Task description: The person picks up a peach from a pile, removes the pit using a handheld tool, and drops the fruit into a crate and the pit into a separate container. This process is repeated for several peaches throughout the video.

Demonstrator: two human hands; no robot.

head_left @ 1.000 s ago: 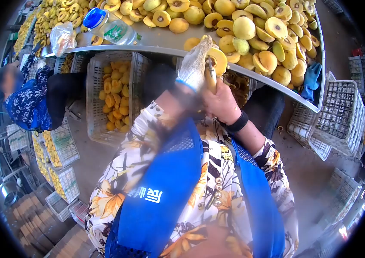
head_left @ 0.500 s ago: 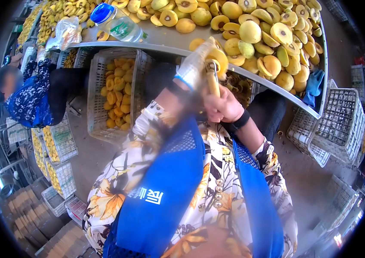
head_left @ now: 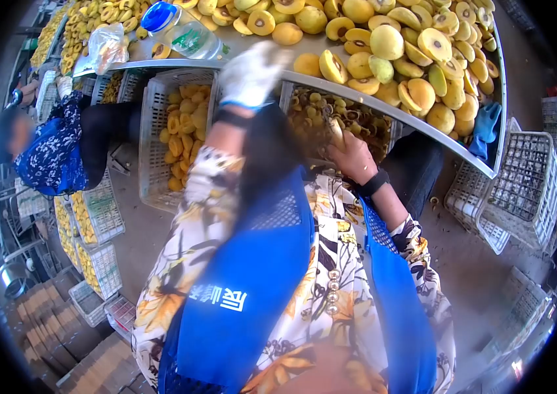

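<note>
My left hand (head_left: 251, 73), in a white glove, is over the table's metal edge (head_left: 278, 73), left of the cut yellow fruit (head_left: 331, 65). Motion blur smears its fingers, and whether it holds anything is hidden. My bare right hand (head_left: 355, 159) is closed round the pale handle of a tool (head_left: 337, 133), above a crate of dark fruit scraps (head_left: 377, 131). The tool's metal end is blurred. Below and left of my left hand, a white crate (head_left: 150, 141) holds orange fruit halves (head_left: 186, 125).
A blue-capped bottle (head_left: 190, 36), a plastic bag (head_left: 107, 47) and a blue glove (head_left: 485, 130) lie on the table. Stacked crates (head_left: 521, 177) stand at right. Another person (head_left: 52, 154) sits at left, beside crates of yellow fruit (head_left: 98, 262).
My left hand has moved left, away from the tool; the fruit piece seen between my hands is no longer there. My right hand has lowered slightly with the tool.
</note>
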